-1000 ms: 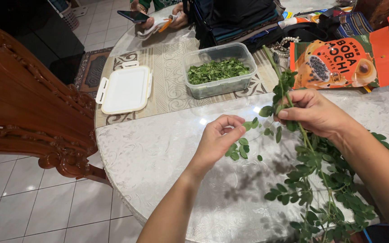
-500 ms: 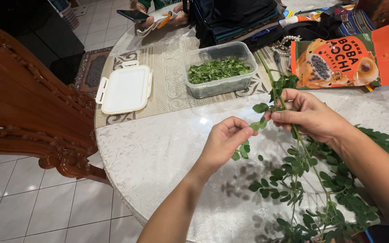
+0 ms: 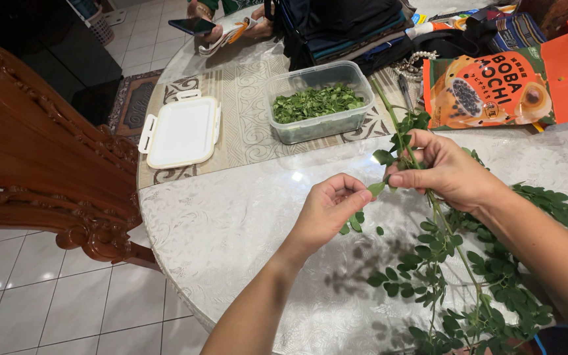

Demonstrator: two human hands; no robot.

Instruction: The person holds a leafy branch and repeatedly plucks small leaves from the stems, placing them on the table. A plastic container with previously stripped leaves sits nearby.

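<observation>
With the right hand point(image 3: 451, 172) clamped on the stem point(image 3: 428, 197) at centre right and the left hand point(image 3: 329, 209) pinching a leaflet point(image 3: 376, 189) just beside it, I'd pull short and clean, keeping the stem steady, tub point(image 3: 317, 102) waiting upper centre.

1. Open tabletop point(image 3: 231, 223) is seen to the left of the left hand point(image 3: 327, 210), as far as the table edge.
2. The far side is blocked by the clear container of leaves point(image 3: 317, 102) and the white lid point(image 3: 182, 131).
3. The right is crowded by the leafy branch point(image 3: 448, 263) and the orange snack bag point(image 3: 494, 85).
4. The left flank is walled by a carved wooden chair point(image 3: 41, 164).
</observation>
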